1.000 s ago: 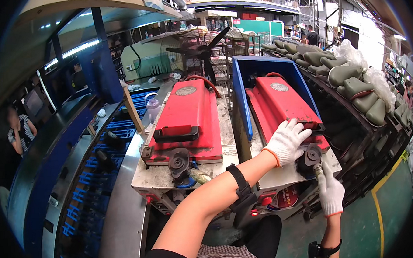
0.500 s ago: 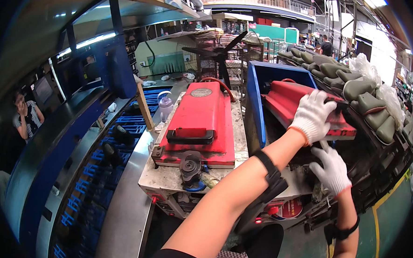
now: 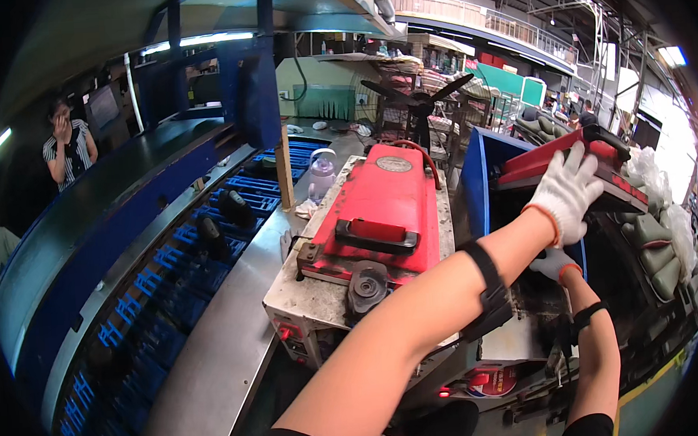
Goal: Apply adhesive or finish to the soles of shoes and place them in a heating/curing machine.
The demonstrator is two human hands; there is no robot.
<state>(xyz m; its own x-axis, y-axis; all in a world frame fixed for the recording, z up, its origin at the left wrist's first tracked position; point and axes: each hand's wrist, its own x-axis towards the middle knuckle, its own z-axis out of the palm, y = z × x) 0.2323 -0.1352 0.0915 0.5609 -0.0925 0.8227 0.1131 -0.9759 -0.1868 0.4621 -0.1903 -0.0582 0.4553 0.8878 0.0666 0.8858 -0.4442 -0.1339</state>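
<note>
left hand (image 3: 570,192): gloved, grasps tilted red lid (image 3: 555,162) | right hand (image 3: 554,262): beneath lid, grip unclear | second red lid (image 3: 380,204) flat alongside | fan (image 3: 419,100) behind

A closed red machine (image 3: 380,208) with a black handle (image 3: 376,237) sits on a worn metal bench (image 3: 310,299). A clear plastic bottle (image 3: 321,174) stands beside a wooden post (image 3: 284,168). A blue conveyor (image 3: 173,259) runs along the left. A black fan (image 3: 419,104) stands behind. A person (image 3: 67,148) stands far left
</note>
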